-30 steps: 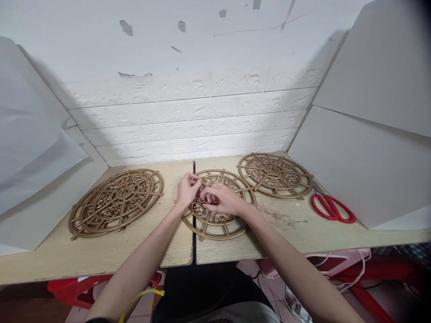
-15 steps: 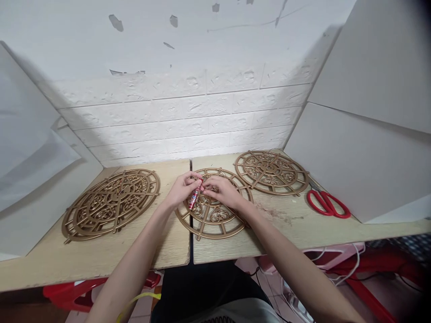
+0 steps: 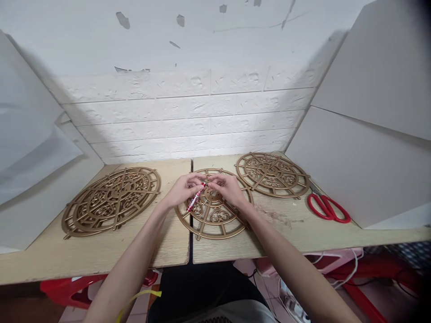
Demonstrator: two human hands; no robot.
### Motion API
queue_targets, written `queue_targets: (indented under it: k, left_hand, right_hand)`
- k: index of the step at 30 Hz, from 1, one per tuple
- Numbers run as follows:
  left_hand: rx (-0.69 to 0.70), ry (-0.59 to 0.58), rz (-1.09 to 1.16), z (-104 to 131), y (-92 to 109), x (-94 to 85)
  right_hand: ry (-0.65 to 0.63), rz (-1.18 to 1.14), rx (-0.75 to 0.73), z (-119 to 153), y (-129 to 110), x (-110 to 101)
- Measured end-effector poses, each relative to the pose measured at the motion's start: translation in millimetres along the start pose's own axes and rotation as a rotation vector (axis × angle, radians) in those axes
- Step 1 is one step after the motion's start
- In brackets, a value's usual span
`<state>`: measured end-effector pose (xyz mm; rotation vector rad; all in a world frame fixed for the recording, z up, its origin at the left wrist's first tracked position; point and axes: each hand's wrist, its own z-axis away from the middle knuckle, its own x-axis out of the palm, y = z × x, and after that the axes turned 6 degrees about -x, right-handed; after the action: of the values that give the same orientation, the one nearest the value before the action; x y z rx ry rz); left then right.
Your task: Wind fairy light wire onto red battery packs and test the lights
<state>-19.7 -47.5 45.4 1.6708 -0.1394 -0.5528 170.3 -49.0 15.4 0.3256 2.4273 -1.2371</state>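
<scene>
A slim red-and-white tube [image 3: 194,200], its printing too small to read, slants between my hands over the middle gold openwork disc [image 3: 219,229]. My left hand [image 3: 182,190] is closed around the tube's upper part, thumb along it. Fingers bent, my right hand [image 3: 229,189] meets the left at the tube's upper end. Its thumb and fingertips pinch close together there; whatever lies between them is too small to make out. The disc rests flat on the table under both hands, its far part partly hidden by them.
Stacked gold discs [image 3: 112,204] lie on the left, and another gold disc [image 3: 272,175] sits at the back right. Red-handled scissors [image 3: 328,208] lie by the right white panel [image 3: 367,166]. A narrow gap [image 3: 191,244] splits the tabletop; a brick-patterned wall [image 3: 188,107] stands behind.
My right hand's fingers have drawn in closer to the tube's upper end, and the fingertips of both hands now meet there. The tube tilts slightly more. The head view has shifted a little.
</scene>
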Motion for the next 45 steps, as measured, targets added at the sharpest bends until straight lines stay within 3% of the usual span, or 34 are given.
queue_targets:
  k: [13,39,45]
  left_hand:
    - [0.030,-0.069,-0.030,-1.2,-2.4,-0.5]
    - [0.015,-0.103,-0.068,1.2,4.5,1.7]
    - [-0.040,-0.101,-0.027,2.0,4.3,3.0]
  right_hand:
    - [-0.109,0.242,-0.255,0.5,-2.9,-1.4]
    - [-0.081,0.223,-0.219,2.2,-5.1,-2.6]
    - [-0.074,0.243,-0.243,2.5,-4.3,-2.8]
